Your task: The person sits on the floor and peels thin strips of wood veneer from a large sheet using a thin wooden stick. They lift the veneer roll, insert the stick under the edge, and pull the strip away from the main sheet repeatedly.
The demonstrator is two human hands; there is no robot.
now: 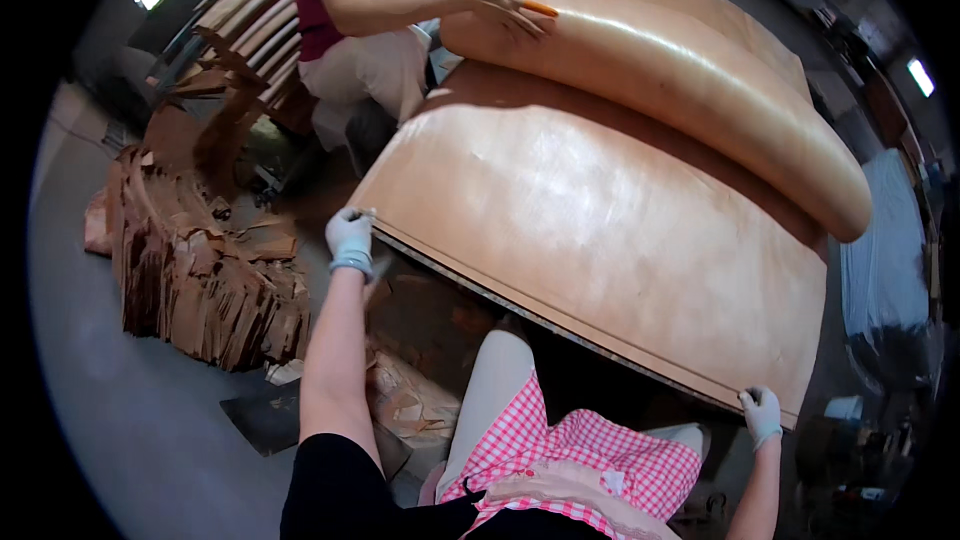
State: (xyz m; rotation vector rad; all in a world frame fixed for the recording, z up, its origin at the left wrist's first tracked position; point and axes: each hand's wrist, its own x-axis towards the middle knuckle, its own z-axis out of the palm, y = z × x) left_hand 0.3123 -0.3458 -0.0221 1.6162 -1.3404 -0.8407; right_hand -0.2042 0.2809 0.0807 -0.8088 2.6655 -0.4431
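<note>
Starting far L of frame: stack of ragged brown wood scraps (205, 250) on the grey floor (165, 405). Next, L hand (349, 235), white-gloved, fingers apparently pinched together on the near L corner of the wood sheet (600, 210). Sheet fills mid to R of frame, near edge slanting down to lower R. Top, L of centre, a co-worker in a pink shirt (318, 5) has a hand (505, 12) w/ orange finger covers on the curled part (690, 70), fingers spread, not gripping afaict. Lower R, R hand (762, 412), also gloved, thumb & fingers seemingly closed on the same near edge, close to its R corner. Far R, a pale blue bundle (885, 250). Progress, my read: partway. Near part lies mostly flat w/ both ends of its edge held; far part is curled, so flattening there looks undone. Can't tell if curl & flat part are one piece.
</note>
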